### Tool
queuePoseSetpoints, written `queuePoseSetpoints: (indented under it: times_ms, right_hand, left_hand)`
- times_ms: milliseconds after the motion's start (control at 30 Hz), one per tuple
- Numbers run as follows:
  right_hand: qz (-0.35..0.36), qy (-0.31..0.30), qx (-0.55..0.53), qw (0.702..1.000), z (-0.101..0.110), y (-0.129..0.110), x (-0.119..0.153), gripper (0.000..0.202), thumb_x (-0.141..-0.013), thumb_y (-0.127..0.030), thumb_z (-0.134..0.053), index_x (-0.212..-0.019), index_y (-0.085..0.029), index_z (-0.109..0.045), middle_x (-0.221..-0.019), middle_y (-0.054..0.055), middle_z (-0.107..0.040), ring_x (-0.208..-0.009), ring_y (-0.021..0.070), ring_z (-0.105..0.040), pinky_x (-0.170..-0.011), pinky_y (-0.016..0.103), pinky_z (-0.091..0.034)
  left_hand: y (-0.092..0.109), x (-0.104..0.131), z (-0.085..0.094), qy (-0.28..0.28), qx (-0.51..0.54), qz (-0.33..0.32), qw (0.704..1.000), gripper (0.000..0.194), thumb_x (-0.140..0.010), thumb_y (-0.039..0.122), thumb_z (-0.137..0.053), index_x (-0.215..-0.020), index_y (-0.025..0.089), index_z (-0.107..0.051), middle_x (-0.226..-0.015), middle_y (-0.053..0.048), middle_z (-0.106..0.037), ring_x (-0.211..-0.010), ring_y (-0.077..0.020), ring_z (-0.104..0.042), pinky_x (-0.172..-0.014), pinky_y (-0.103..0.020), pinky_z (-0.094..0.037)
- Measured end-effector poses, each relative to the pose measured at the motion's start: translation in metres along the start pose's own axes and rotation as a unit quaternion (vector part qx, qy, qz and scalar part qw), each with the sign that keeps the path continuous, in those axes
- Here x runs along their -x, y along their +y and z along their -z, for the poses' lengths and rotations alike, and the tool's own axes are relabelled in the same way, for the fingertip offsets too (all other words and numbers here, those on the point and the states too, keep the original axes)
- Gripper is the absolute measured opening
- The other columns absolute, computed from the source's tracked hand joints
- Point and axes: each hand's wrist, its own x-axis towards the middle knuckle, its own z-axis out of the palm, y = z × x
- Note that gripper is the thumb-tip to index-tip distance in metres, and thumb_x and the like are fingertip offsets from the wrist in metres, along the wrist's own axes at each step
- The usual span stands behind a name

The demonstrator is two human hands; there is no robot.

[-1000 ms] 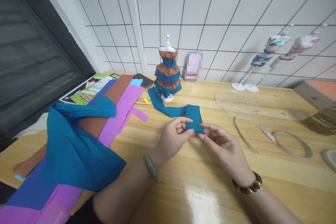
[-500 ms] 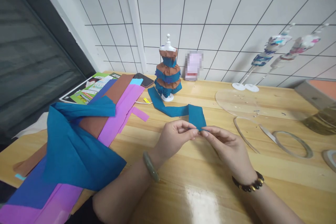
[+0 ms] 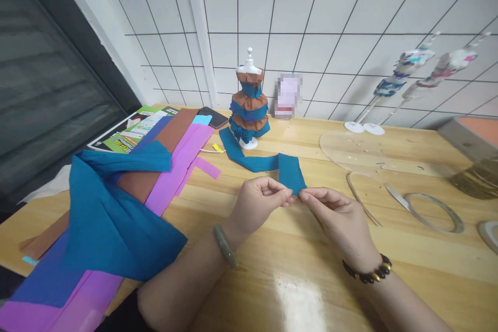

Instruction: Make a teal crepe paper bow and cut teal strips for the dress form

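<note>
A long teal crepe paper strip is pinched at its near end by both hands. My left hand, with a jade-like bangle on its wrist, grips the left corner between thumb and fingers. Close beside it, my right hand, wearing a dark beaded bracelet, pinches the right corner. From there the strip runs left along the table to the foot of a small white dress form. Tiers of brown, teal and blue crepe paper ruffles wrap the form.
Left lie teal crepe paper, purple sheets, brown sheets and a printed booklet. A dark phone rests behind. At right are two decorated mini dress forms, a clear disc, tape rings and a box.
My hands stay pinched on the strip's end, the fingertips a little farther apart now. The rest looks the same apart from a slight camera shift.
</note>
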Motion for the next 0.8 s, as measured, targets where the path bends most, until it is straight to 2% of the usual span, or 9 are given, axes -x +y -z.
queuePoseSetpoints:
  times_ms: [667, 800]
  right_hand:
    - [-0.017, 0.001, -0.002, 1.0, -0.0009, 0.0008, -0.0002, 0.015, -0.064, -0.033, -0.072, -0.069, -0.019, -0.07, -0.072, 0.006, -0.074, -0.068, 0.0192, -0.068, -0.068, 0.03, -0.054]
    - [-0.021, -0.007, -0.031, 0.999, -0.0012, 0.0041, -0.0018, 0.019, -0.063, -0.034, -0.073, -0.072, -0.018, -0.067, -0.073, 0.006, -0.073, -0.069, 0.0189, -0.068, -0.07, 0.03, -0.054]
  left_hand:
    - [-0.0013, 0.0004, -0.0016, 0.013, -0.006, -0.003, 1.0, 0.015, -0.068, 0.023, -0.067, -0.069, 0.012, -0.056, -0.064, -0.004, -0.066, -0.063, -0.0141, -0.065, -0.063, -0.026, -0.052]
    - [-0.0001, 0.0004, -0.0025, 0.016, 0.011, 0.002, 1.0, 0.019, -0.067, 0.02, -0.068, -0.075, 0.013, -0.053, -0.062, -0.001, -0.064, -0.061, -0.0134, -0.065, -0.061, -0.024, -0.051]
